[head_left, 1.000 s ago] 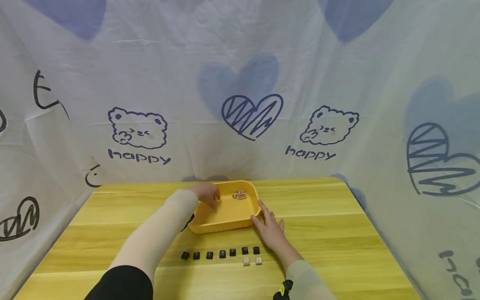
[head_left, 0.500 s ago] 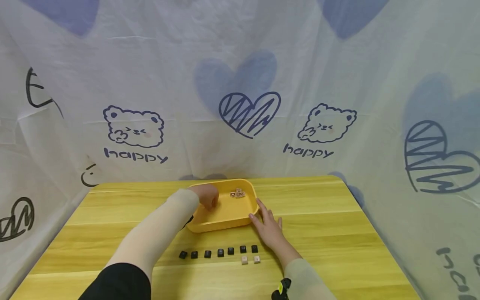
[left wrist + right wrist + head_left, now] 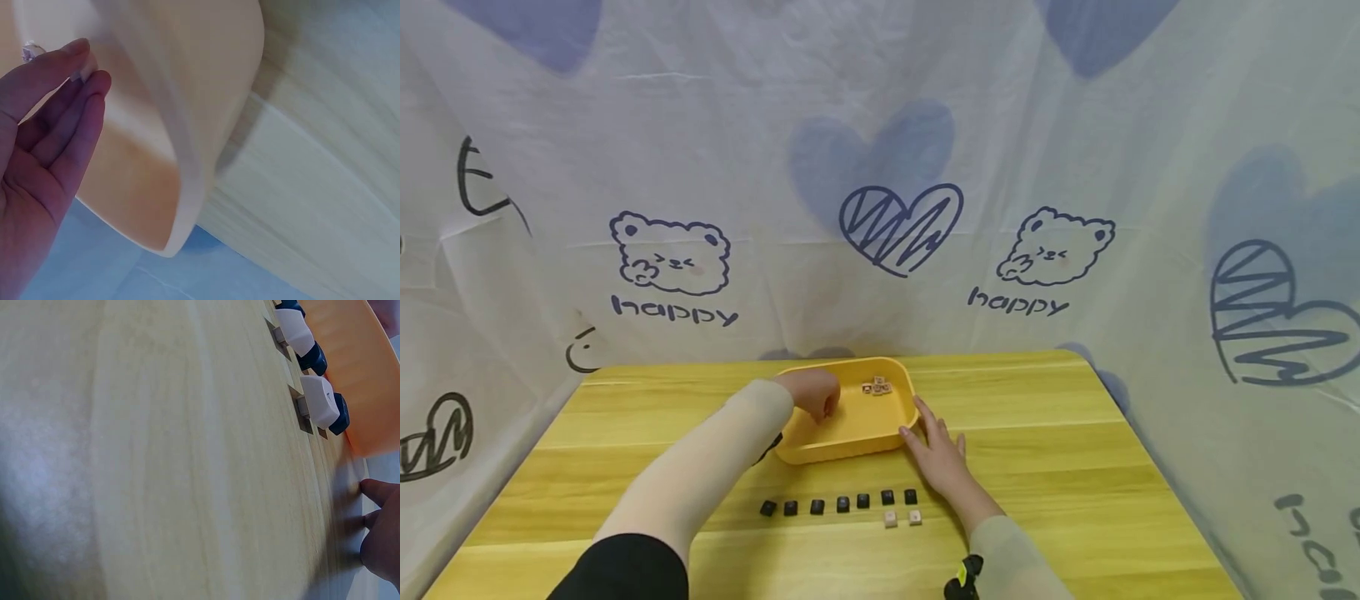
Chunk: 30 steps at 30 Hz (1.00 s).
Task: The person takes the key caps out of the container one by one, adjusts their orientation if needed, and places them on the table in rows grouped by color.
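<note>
A yellow tray (image 3: 850,429) sits mid-table with a few small beige keycaps (image 3: 876,387) in its far right corner. My left hand (image 3: 814,392) hovers inside the tray's left part, fingers loosely bent and holding nothing. In the left wrist view the fingers (image 3: 59,94) lie together near the tray wall (image 3: 187,112). My right hand (image 3: 937,454) lies flat on the table, fingertips at the tray's front right corner. The right wrist view shows its fingertips (image 3: 380,489) beside the tray (image 3: 353,375).
A row of several black keycaps (image 3: 838,503) lies in front of the tray, with two beige keycaps (image 3: 902,518) just below its right end. Those beige keycaps (image 3: 320,401) appear close up in the right wrist view. A printed cloth backdrop (image 3: 880,208) surrounds the wooden table (image 3: 1060,467).
My left hand has curled its fingers a little and drawn slightly back inside the tray. The right hand has stayed in place.
</note>
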Available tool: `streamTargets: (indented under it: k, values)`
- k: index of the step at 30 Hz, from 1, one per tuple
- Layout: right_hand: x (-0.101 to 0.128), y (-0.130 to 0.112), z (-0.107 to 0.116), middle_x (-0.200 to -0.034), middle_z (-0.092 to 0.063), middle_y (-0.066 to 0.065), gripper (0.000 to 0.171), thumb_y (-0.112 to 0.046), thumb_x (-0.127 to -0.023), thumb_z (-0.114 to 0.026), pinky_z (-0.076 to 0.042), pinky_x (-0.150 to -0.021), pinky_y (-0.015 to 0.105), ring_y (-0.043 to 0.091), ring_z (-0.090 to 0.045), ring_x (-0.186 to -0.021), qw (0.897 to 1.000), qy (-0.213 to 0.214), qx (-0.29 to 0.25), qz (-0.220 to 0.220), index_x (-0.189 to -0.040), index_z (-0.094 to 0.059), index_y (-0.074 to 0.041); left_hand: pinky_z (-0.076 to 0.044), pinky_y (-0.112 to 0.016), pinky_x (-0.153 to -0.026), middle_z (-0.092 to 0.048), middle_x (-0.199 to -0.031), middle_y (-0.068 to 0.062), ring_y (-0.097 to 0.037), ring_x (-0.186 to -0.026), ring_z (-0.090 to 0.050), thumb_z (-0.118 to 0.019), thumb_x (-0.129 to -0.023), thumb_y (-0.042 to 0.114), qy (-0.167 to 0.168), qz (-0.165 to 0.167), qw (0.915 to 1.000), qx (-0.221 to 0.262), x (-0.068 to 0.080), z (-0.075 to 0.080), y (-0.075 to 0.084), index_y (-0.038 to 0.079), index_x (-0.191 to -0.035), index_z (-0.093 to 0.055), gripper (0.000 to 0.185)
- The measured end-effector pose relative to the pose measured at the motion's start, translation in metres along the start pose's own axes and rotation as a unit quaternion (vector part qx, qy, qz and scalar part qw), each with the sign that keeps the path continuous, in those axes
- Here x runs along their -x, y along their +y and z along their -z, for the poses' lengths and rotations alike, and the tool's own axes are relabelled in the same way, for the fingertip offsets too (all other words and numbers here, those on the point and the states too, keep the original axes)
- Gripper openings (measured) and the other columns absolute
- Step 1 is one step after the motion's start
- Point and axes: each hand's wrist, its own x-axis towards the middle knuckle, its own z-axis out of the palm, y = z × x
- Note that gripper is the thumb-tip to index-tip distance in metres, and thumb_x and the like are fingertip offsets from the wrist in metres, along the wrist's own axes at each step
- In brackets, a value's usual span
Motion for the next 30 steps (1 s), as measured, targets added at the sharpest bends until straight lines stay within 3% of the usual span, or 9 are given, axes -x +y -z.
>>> streamTargets:
  k: [6,9,17,22,30]
  values:
    - [0.0,0.001,-0.002,-0.151,-0.037,0.013,0.065,-0.048,-0.101,-0.044,0.01,-0.109,0.063,0.044,-0.019,-0.142,1.0,-0.002,0.005,-0.001,-0.157,-0.018,-0.027,-0.053,-0.032,-0.074,-0.07,-0.091,0.003,-0.011,-0.077,-0.061,-0.077,-0.08,0.003,0.006,0.027,0.9987,0.044,0.015,0.011,0.017,0.012,-0.096,-0.078,0.018]
    - [0.001,0.0,-0.002,-0.151,-0.037,0.013,0.065,-0.048,-0.101,-0.044,0.01,-0.109,0.063,0.045,-0.019,-0.141,1.0,-0.002,0.003,-0.001,-0.157,-0.018,-0.027,-0.054,-0.032,-0.079,-0.072,-0.096,0.001,-0.012,-0.084,-0.065,-0.078,-0.081,0.006,0.013,0.022,0.9985,0.048,0.021,0.013,0.022,0.011,-0.099,-0.078,0.018]
    - [0.0,0.0,0.001,-0.151,-0.037,0.014,0.065,-0.048,-0.102,-0.044,0.011,-0.108,0.063,0.045,-0.018,-0.142,1.0,-0.003,0.001,0.001,-0.157,-0.017,-0.028,-0.054,-0.035,-0.078,-0.072,-0.093,0.0,-0.015,-0.083,-0.065,-0.079,-0.081,0.007,0.048,-0.006,0.9958,0.078,0.038,0.021,0.034,0.007,-0.097,-0.078,0.016]
    - [-0.001,-0.001,0.001,-0.151,-0.037,0.014,0.065,-0.048,-0.102,-0.043,0.012,-0.109,0.062,0.044,-0.017,-0.142,1.0,-0.006,0.0,-0.002,-0.157,-0.016,-0.029,-0.053,-0.032,-0.074,-0.07,-0.086,0.005,-0.012,-0.076,-0.061,-0.08,-0.08,0.006,0.079,-0.001,0.9892,0.123,0.046,0.022,0.041,0.007,-0.095,-0.078,0.015]
    - [0.0,-0.001,-0.001,-0.151,-0.037,0.014,0.064,-0.048,-0.102,-0.044,0.011,-0.109,0.062,0.045,-0.018,-0.142,1.0,-0.006,-0.001,-0.007,-0.157,-0.016,-0.029,-0.052,-0.027,-0.067,-0.067,-0.081,0.006,-0.008,-0.071,-0.059,-0.08,-0.08,0.007,0.119,-0.033,0.981,0.15,0.06,0.019,0.054,0.007,-0.092,-0.078,0.012]
